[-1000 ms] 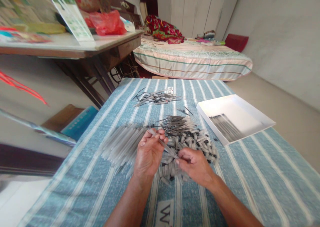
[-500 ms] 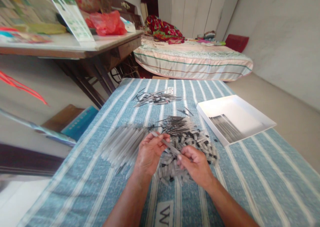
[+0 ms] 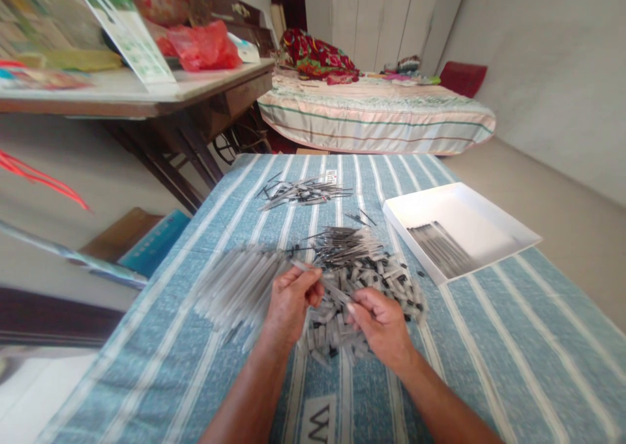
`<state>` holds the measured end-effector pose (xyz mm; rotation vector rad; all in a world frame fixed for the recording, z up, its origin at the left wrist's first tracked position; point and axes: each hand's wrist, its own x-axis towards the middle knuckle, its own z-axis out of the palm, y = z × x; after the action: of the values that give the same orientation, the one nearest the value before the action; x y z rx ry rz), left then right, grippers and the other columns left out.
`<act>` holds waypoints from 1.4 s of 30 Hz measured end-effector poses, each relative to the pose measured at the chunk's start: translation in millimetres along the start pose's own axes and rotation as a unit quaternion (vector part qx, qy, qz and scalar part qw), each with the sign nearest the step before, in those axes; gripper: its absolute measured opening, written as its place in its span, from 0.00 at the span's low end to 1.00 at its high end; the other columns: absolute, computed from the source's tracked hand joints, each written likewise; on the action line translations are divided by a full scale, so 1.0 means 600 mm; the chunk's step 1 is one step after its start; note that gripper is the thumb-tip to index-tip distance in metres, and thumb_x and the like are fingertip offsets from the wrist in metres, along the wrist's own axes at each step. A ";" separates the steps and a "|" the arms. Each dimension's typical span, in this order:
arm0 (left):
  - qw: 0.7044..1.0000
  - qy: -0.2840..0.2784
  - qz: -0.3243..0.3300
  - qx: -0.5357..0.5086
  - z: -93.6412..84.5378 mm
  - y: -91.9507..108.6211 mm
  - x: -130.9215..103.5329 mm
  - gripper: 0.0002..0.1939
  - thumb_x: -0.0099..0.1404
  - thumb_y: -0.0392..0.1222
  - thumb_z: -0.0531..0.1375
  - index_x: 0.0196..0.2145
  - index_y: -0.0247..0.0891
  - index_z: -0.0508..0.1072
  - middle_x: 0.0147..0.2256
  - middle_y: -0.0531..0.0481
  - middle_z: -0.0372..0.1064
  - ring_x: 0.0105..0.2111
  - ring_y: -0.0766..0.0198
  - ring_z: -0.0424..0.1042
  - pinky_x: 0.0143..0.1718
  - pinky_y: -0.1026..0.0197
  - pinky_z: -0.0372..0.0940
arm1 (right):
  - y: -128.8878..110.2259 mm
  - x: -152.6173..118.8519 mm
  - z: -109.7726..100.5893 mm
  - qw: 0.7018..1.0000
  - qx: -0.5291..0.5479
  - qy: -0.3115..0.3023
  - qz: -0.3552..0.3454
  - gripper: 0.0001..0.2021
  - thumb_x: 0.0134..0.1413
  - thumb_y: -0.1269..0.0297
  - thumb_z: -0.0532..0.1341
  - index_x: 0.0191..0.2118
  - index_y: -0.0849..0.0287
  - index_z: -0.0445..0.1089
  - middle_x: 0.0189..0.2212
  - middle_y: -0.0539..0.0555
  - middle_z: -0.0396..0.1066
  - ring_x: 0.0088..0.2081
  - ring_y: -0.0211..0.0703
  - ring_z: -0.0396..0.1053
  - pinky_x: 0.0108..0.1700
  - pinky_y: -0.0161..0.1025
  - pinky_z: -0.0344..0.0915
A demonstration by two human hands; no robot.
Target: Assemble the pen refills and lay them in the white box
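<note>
A slim translucent tube (image 3: pixel 335 291) slants across the centre of the frame, from upper left to lower right, above the heaps. The left hand (image 3: pixel 292 297) pinches its upper part, thumb pressed against curled fingers with hardly a gap; the right hand (image 3: pixel 379 317) grips its lower end just as narrowly, between thumb and bent forefinger. Whether a second part sits inside or at the tip is too blurred to tell

One tube is in the grip. Under and beside the right hand spreads one heap of short pale and black pieces (image 3: pixel 391 278), far too many to count. Just above it lies one bundle of thin dark-tipped rods (image 3: pixel 342 245), and left of centre one bank of long translucent tubes (image 3: pixel 239 287), both too dense to count. One mixed pile (image 3: pixel 303 191) sits at upper centre, with a few loose dark sticks (image 3: pixel 359 219) to its lower right. One white box (image 3: pixel 489 216) at right holds a single row of slender sticks (image 3: pixel 440 248), too fine to number

The striped cloth (image 3: pixel 161 366) carries two printed patches: a large "W" (image 3: pixel 319 421) at bottom centre, and a smaller patch (image 3: pixel 331 177) at upper centre beginning "Wi". Pale marks on the blue carton (image 3: pixel 156 242) at left are illegible
</note>
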<state>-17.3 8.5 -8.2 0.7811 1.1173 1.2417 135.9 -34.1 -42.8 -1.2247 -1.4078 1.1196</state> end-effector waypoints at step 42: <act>0.937 -0.065 0.040 0.342 0.026 -0.004 -0.008 0.12 0.52 0.48 0.58 0.25 0.36 0.73 0.17 0.56 0.64 0.16 0.69 0.58 0.19 0.67 0.55 | 0.000 0.074 -0.288 0.776 -0.597 0.199 0.046 0.13 0.57 0.62 0.51 0.35 0.58 0.73 0.32 0.55 0.71 0.33 0.42 0.69 0.33 0.35 0.57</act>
<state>-1.8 5.0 -4.6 1.4195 1.4357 0.8358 302.9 20.6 -13.1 -2.2372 -1.7216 -0.1892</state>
